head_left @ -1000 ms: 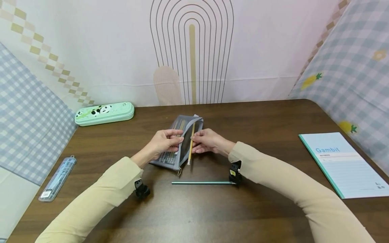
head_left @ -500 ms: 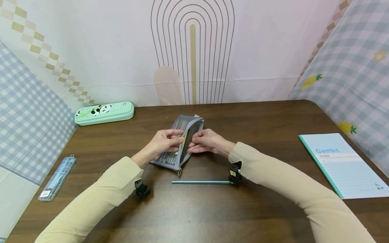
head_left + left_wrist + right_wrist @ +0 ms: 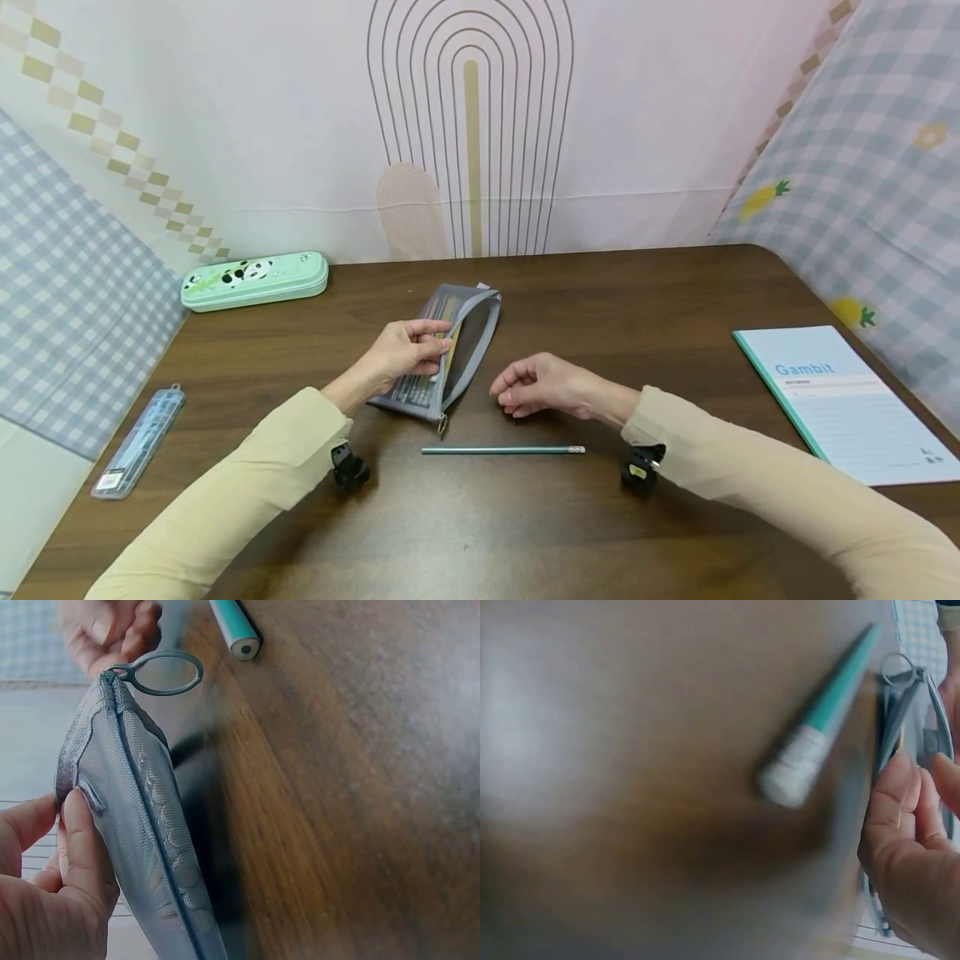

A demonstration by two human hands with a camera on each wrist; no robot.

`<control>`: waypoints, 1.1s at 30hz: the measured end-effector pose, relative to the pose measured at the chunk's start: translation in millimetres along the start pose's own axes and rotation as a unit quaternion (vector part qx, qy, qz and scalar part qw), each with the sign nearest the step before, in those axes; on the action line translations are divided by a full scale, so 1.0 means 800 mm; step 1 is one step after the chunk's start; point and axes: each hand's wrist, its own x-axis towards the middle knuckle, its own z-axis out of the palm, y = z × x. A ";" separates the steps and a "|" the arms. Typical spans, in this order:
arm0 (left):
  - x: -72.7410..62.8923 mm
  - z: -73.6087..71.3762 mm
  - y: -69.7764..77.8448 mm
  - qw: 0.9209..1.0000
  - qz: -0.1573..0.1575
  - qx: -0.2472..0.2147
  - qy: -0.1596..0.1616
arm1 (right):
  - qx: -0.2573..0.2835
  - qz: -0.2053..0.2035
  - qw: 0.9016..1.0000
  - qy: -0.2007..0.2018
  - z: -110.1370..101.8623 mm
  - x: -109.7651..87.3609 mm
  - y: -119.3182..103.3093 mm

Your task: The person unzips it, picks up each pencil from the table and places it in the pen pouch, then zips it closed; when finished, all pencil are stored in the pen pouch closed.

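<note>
A grey mesh pencil pouch (image 3: pixel 420 375) lies unzipped on the table, its mouth gaping to the right and a ring pull at its near end. Several pencils show through the mesh. My left hand (image 3: pixel 401 354) pinches the rim of the pouch between thumb and fingers, as the left wrist view (image 3: pixel 75 855) also shows. To the right of the pouch, my right hand (image 3: pixel 547 385) hovers with loosely bent fingers and nothing visible in them. Just below it a green pencil (image 3: pixel 495 451) lies crosswise, its eraser end to the right; the right wrist view shows that pencil (image 3: pixel 832 712) blurred.
A mint panda pencil case (image 3: pixel 255 282) lies at the back left. A slim clear plastic case (image 3: pixel 140 442) is near the left edge. On the right lies a notebook (image 3: pixel 847 400). Fabric hangs behind the table and at both sides.
The yellow pencil went from my right fingers into the pouch. My right hand then drew back toward the right and nearer to me. The left hand has kept its place on the rim.
</note>
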 end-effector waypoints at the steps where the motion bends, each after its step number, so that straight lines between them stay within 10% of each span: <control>1: 0.000 0.000 0.000 1.000 0.000 0.000 0.000 | -0.006 -0.003 1.000 -0.004 0.000 -0.004 0.004; 18: -0.002 0.003 -0.003 1.000 -0.003 -0.004 0.000 | -0.145 -0.102 0.982 -0.060 0.015 -0.028 0.027; 33: 0.000 0.003 -0.005 1.000 0.004 -0.008 -0.003 | -0.288 -0.169 0.942 -0.034 0.027 -0.026 0.028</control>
